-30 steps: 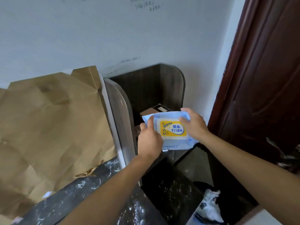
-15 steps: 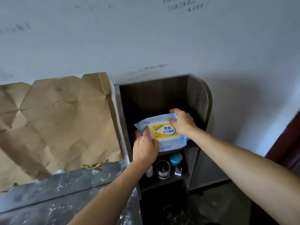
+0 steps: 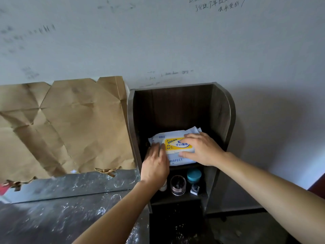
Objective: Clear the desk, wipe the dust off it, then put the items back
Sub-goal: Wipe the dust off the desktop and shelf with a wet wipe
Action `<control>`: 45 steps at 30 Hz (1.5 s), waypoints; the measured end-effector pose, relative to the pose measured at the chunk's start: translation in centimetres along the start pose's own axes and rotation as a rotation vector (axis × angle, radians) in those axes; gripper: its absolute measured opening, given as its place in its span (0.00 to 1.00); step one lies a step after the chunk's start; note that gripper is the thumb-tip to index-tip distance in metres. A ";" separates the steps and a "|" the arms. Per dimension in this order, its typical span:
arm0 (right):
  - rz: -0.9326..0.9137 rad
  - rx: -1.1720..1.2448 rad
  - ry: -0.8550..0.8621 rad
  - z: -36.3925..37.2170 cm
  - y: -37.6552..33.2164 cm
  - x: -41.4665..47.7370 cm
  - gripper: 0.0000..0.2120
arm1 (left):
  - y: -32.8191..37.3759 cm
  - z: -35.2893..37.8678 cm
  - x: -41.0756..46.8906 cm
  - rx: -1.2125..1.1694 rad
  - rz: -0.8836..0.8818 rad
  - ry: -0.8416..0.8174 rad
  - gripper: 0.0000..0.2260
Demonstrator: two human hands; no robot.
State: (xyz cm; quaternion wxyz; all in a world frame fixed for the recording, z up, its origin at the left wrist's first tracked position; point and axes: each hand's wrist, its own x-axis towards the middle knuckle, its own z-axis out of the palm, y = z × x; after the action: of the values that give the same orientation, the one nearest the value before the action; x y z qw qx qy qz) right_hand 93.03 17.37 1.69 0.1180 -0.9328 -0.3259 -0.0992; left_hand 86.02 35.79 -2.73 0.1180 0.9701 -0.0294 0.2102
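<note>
A blue-and-white pack of wet wipes (image 3: 175,136) with a yellow label lies flat on the upper shelf of a dark wooden shelf unit (image 3: 223,110) at the desk's right end. My left hand (image 3: 155,163) rests against the pack's left end, fingers fairly straight, thumb at the label's edge. My right hand (image 3: 202,149) lies spread over the pack's right half, its thumb along the front edge. The dark marbled desk top (image 3: 52,219) fills the lower left.
On the lower shelf stand a clear jar (image 3: 178,184), a teal-lidded jar (image 3: 194,175), a small dark bottle (image 3: 194,189) and a white bottle (image 3: 163,187). Creased brown paper (image 3: 70,124) covers the wall behind the desk. A red object (image 3: 2,187) shows at the left edge.
Both hands carried the wipes pack into the shelf unit and laid it flat on the upper shelf. The view swung left from the door to the shelf and wall.
</note>
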 end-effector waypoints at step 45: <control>0.255 0.301 -0.055 -1.3 -0.8 3.1 0.04 | 0.3 -1.3 4.2 -0.201 -0.044 0.073 0.21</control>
State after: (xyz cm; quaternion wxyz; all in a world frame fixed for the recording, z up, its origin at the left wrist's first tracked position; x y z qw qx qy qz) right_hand 94.74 19.43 3.87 0.2586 -0.9407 -0.2193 -0.0081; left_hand 89.32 35.83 0.19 0.2202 0.9455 -0.0245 0.2388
